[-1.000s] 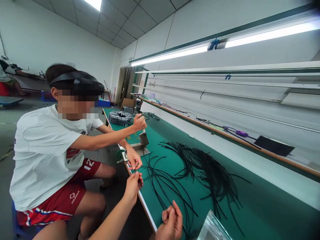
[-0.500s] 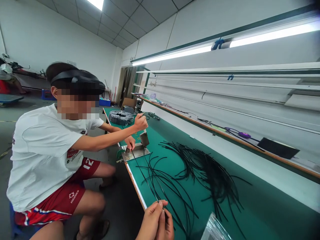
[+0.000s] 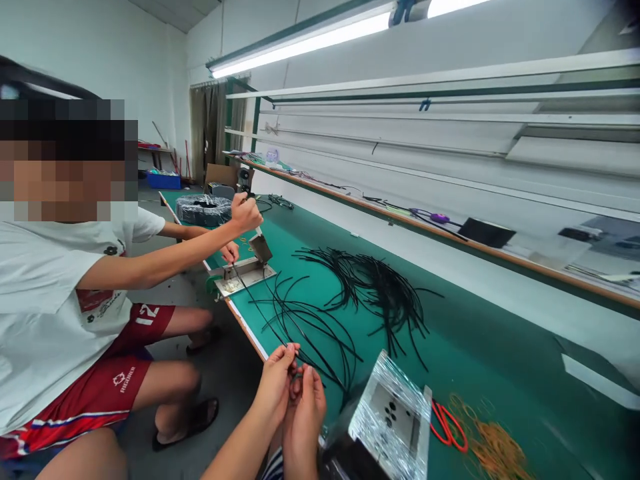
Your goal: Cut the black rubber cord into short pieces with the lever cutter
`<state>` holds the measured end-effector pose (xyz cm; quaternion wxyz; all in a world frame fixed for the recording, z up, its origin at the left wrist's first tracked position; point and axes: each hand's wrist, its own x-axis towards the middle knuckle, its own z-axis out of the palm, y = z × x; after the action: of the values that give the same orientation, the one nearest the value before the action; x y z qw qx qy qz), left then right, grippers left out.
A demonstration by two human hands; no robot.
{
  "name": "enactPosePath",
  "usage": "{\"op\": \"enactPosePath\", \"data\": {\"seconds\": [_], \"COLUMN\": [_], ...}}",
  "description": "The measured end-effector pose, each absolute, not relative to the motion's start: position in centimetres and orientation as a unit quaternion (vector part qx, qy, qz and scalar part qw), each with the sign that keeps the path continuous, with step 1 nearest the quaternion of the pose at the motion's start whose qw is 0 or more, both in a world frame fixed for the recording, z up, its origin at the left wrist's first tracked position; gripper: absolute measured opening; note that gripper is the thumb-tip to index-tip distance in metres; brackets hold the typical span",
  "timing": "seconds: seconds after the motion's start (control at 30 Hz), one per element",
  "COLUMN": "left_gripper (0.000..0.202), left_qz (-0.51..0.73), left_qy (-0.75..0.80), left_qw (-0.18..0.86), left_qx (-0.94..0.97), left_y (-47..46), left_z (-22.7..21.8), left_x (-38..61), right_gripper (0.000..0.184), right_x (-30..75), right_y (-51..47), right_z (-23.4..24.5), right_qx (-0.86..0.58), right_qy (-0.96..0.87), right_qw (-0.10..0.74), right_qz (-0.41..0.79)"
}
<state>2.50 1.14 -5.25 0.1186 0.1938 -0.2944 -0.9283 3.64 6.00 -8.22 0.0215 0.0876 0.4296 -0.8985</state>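
Note:
My left hand (image 3: 277, 377) is closed in a pinch at the lower middle, over the table's near edge. A thin black cable (image 3: 256, 303) runs from a co-worker's hand to its fingertips. Right beside it, my right hand (image 3: 306, 400) is closed too, fingertips pressed together; what they hold is hidden. Just beyond both hands several loose black cables (image 3: 320, 313) lie curved on the green table. The co-worker's one hand (image 3: 247, 212) grips the raised lever of a metal cutter (image 3: 245, 278), and the other hand (image 3: 230, 253) holds a cable at it.
A large bunch of cut black cables (image 3: 380, 283) lies farther back. To my right stands a film-wrapped box (image 3: 370, 427), beside red-handled scissors (image 3: 450, 427) and a pile of tan rubber bands (image 3: 495, 447). A wrapped cable coil (image 3: 203, 210) sits at the far end, below a long shelf (image 3: 325, 193).
The view has swung right and down, bringing the whole box, the scissors and the rubber bands into sight. My hands now show separately, side by side. The co-worker still grips the lever.

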Motion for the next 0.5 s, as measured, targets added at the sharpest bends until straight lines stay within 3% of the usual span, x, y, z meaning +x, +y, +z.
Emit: {"op": "enactPosePath", "data": {"seconds": [0.2,0.37,0.5], "left_gripper": [0.043,0.037,0.039], "left_qz": [-0.928,-0.927,-0.88], "left_qy": [-0.281,-0.292,-0.428], "left_qw": [0.109,0.111,0.043], "left_qx": [0.22,0.209,0.199], "left_y": [1.9,3.1,4.4], "left_z": [-5.0,-5.1,-5.4], "left_x": [2.4,2.2,1.8], "right_gripper": [0.057,0.059,0.053], "right_x": [2.4,2.6,2.7], "right_y": [5.9,6.9,7.9], "right_z": [-8.8,-7.9,-7.1], "right_qx": [0.074,0.118,0.216], "right_qy": [0.485,0.513,0.5], "right_qw": [0.03,0.006,-0.027], "right_qz": [-0.871,-0.85,-0.839]}}
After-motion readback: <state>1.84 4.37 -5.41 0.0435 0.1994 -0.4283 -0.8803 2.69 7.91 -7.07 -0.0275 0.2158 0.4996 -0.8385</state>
